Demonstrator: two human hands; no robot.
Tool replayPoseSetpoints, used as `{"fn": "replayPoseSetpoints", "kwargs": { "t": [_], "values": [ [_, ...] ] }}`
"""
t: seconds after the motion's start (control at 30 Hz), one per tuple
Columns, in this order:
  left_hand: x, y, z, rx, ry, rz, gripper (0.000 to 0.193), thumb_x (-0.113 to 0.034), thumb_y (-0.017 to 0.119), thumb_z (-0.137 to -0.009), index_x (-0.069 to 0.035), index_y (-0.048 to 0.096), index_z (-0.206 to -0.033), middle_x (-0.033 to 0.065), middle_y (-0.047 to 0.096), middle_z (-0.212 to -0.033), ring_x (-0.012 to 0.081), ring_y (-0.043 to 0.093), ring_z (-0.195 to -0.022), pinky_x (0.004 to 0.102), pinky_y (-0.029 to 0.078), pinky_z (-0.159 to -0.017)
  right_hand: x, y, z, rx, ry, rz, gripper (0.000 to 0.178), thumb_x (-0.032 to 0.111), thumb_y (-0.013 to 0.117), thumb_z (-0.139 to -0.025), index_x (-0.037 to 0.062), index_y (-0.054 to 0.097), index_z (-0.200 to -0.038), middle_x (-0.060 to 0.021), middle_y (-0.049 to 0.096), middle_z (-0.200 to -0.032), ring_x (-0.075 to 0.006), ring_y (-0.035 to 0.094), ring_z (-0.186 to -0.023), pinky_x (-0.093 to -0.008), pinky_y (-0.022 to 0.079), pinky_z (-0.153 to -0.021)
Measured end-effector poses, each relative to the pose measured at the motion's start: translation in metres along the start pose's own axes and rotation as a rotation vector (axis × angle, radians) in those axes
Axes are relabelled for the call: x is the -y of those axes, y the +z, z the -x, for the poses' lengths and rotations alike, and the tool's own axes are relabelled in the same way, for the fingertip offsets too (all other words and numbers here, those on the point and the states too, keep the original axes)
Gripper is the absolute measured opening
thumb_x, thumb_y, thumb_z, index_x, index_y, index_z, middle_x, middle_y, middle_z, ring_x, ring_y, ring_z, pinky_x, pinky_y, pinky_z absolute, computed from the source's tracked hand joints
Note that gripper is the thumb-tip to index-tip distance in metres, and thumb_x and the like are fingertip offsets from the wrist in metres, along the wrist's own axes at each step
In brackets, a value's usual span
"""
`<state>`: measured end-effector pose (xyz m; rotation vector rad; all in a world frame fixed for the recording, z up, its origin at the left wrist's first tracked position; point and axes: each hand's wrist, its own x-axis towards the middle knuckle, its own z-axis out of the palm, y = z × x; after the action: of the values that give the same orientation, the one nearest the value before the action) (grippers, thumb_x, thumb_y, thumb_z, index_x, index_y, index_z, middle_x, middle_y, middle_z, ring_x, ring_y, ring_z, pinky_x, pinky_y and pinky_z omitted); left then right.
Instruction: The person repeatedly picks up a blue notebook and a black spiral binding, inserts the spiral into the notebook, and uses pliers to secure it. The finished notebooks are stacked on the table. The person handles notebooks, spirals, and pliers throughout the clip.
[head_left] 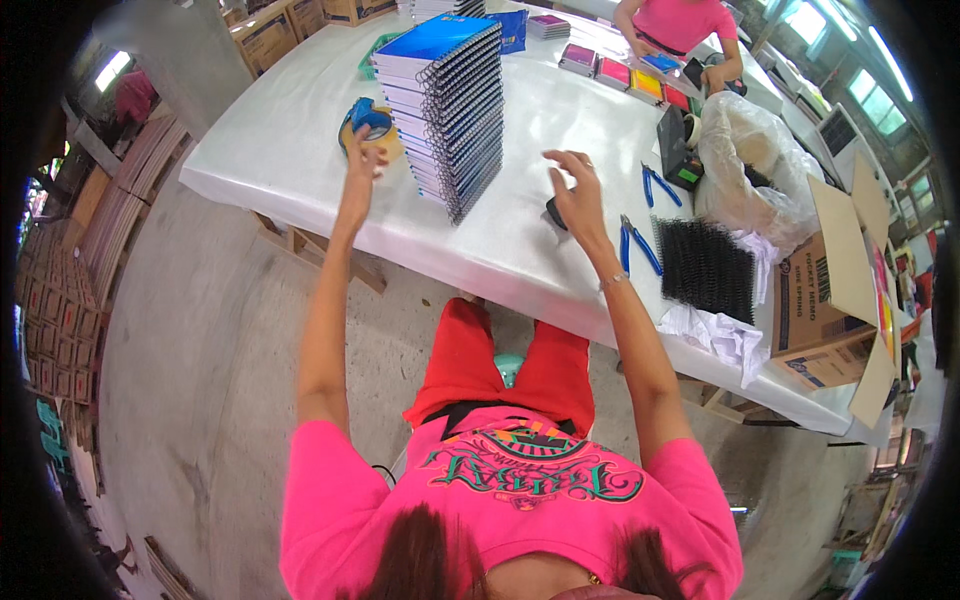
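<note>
A tall stack of spiral-bound notebooks (410,130) with blue covers stands on the white table in front of me, their black wire coils facing right. To its left my left hand (363,170) hovers with fingers apart, nothing in it. Just beyond those fingers lies a blue tape dispenser (371,118) with a yellowish roll. My right hand (578,195) is to the right of the stack, fingers curved and apart, apparently holding nothing. Partly hidden beside its palm is a small black object (555,213) whose kind I cannot make out.
Two blue-handled pliers (638,248) lie to the right, beside a bundle of black spiral coils (706,270). An open cardboard box (822,305) and a clear plastic bag (745,150) stand farther right. Across the white table (270,150), a co-worker in pink (685,25) handles small notebooks.
</note>
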<state>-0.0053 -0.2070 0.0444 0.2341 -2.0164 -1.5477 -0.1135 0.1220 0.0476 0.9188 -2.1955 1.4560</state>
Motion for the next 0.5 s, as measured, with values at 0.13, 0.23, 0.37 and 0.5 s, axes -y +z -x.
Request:
{"fn": "replayPoseSetpoints", "kwargs": {
  "t": [0.13,0.23,0.37,0.5],
  "values": [
    [0.049,0.019,0.011,0.205,-0.043,-0.063,0.078,-0.02,0.065,-0.087,-0.01,0.025,-0.153,0.0166,0.051,-0.127,0.0272,0.053,-0.111,0.039,0.042,-0.1,-0.016,0.047,-0.034,0.175,0.211,-0.127,0.05,0.001,0.056,-0.089,0.0043,0.05,-0.138,-0.0185,0.054,-0.128,-0.0268,0.058,-0.113,-0.0348,0.048,-0.098],
    [0.06,0.027,0.014,0.225,0.044,-0.254,0.085,-0.017,0.077,-0.078,-0.007,0.032,-0.15,0.019,0.056,-0.123,0.0313,0.056,-0.111,0.0373,0.043,-0.101,-0.045,0.075,-0.049,0.313,0.338,-0.118,0.065,0.0,0.054,-0.086,0.0028,0.035,-0.148,-0.0204,0.049,-0.133,-0.0251,0.056,-0.112,-0.0329,0.047,-0.095],
    [0.047,0.034,0.024,0.224,0.086,-0.398,0.072,-0.019,0.083,-0.075,-0.002,0.048,-0.136,0.0165,0.061,-0.112,0.0284,0.059,-0.098,0.036,0.047,-0.09,-0.056,0.094,-0.044,0.433,0.478,-0.322,0.07,-0.003,0.054,-0.083,0.0013,0.031,-0.15,-0.0161,0.053,-0.126,-0.0207,0.054,-0.106,-0.0313,0.046,-0.091],
    [0.043,0.041,0.022,0.184,0.125,-0.362,0.054,-0.022,0.085,-0.074,0.001,0.061,-0.116,0.013,0.062,-0.102,0.0256,0.057,-0.088,0.0355,0.047,-0.079,-0.074,0.1,-0.043,0.423,0.369,-0.282,0.062,-0.006,0.053,-0.082,0.0001,0.042,-0.143,-0.0108,0.058,-0.118,-0.0195,0.055,-0.105,-0.0312,0.045,-0.092]
  ]
}}
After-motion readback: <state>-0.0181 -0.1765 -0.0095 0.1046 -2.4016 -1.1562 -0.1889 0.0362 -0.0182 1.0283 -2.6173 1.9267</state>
